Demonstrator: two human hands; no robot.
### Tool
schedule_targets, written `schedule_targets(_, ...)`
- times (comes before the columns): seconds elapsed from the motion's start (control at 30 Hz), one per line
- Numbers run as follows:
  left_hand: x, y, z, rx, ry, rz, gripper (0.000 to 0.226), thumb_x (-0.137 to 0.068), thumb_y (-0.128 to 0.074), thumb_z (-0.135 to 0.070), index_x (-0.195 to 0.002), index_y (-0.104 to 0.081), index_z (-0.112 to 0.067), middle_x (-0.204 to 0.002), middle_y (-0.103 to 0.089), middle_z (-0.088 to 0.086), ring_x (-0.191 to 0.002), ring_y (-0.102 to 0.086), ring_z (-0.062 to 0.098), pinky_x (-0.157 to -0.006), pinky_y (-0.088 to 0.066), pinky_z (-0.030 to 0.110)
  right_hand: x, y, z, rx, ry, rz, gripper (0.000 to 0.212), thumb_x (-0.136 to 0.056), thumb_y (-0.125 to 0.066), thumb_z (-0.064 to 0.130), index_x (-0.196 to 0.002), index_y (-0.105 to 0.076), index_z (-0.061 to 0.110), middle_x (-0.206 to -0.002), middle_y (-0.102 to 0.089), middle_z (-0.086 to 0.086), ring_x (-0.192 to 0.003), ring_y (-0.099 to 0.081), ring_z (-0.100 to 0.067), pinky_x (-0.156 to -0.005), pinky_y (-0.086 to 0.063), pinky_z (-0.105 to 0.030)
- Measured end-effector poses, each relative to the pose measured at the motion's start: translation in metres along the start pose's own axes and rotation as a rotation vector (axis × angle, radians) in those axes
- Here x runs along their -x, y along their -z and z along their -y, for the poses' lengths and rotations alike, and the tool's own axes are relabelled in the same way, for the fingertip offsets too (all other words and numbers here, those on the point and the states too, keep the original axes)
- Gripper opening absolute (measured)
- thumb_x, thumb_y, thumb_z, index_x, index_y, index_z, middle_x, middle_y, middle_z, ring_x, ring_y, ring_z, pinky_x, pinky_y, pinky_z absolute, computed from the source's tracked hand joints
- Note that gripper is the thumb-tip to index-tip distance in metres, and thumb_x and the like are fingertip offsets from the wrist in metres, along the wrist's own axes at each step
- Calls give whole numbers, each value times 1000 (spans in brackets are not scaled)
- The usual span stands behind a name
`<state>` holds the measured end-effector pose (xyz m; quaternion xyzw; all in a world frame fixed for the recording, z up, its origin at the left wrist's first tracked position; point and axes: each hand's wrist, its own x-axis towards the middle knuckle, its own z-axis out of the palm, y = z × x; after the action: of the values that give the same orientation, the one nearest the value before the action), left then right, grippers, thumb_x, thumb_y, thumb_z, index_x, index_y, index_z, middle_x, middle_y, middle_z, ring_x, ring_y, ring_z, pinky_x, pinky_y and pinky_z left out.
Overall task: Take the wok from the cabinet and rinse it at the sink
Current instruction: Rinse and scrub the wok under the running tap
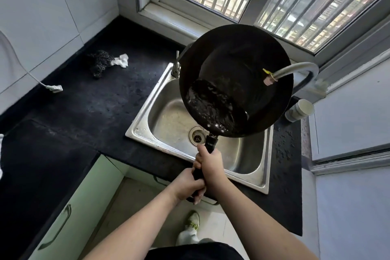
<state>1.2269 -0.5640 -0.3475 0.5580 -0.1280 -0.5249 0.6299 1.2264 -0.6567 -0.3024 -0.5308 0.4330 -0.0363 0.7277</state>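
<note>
One head-worn view — looking steeply down, close over the sink (pixel 145 131)

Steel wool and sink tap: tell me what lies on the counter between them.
Head view: only a crumpled white rag, touching the steel wool; from there to the tap, bare dark counter.

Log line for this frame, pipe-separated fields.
phase: rinsing | wok: held over sink, water pooled inside | left hand: grips handle | right hand: grips handle | hose: over wok
</note>
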Motion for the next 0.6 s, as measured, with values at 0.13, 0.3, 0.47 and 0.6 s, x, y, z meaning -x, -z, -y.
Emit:
schedule_targets(0.13,-1,1,2,7,-1,4,20,-72,-44,-3,-53,-45,-4,-41,-45,9,-31,-42,20,-40,-36,24,-1,-1,-1,9,-1,-15,31,-91,-51,13,-67,-33,18,-46,-28,3,-36,-27,-12,-43,-28,-24)
schedule_targets(0.3,-2,6,1,-5,2,19,27,-74,-45,-3,-48,-47,-9,-40,-47,7,-31,-43,20,-43,-37,25,-5,-3,-3,31,7,-43,29,-88,-51,13,-66,-33,18,-46,-28,2,-38,-27,-14,-47,-26,-28)
schedule_targets(0.47,-2,4,-1,28,30,35,23,-75,-45,-3,-52,-44,-5,-40,-44,8,-30,-40,18,-39,-36,22,-2,-2,-2,17,-5,-70,28,-90,-50,12,-67,-35,16,-46,-30,2,-36,-29,-14,-47,-29,-29)
schedule_targets(0.6,3,-2,2,71,62,52,19,-76,-46,-2,-57,-44,-5,-40,-42,8,-29,-38,18,-38,-33,22,4,2,-2,5,-23,-106,32,-92,-49,10,-66,-33,16,-46,-28,0,-35,-29,-14,-43,-31,-26)
